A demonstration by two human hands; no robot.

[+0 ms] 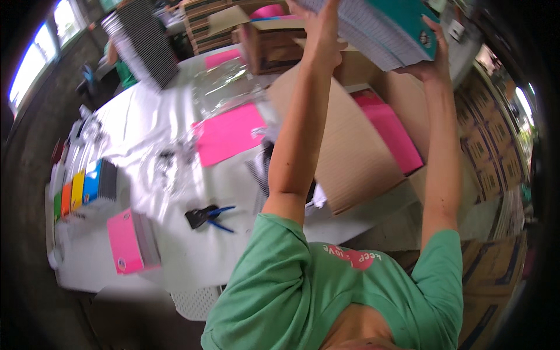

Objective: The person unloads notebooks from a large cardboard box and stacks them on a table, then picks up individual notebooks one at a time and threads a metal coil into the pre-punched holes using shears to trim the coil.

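Seemingly above the far side of the open carton (350,151), the left hand (322,23) and the right hand (434,61) clasped the teal notebook stack (389,35), its long axis running between them.

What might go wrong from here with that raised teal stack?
The teal stack, held between the left hand and right hand, may slip if either grip loosens. If dropped, it could hit the open cardboard box or dent the pink item inside.
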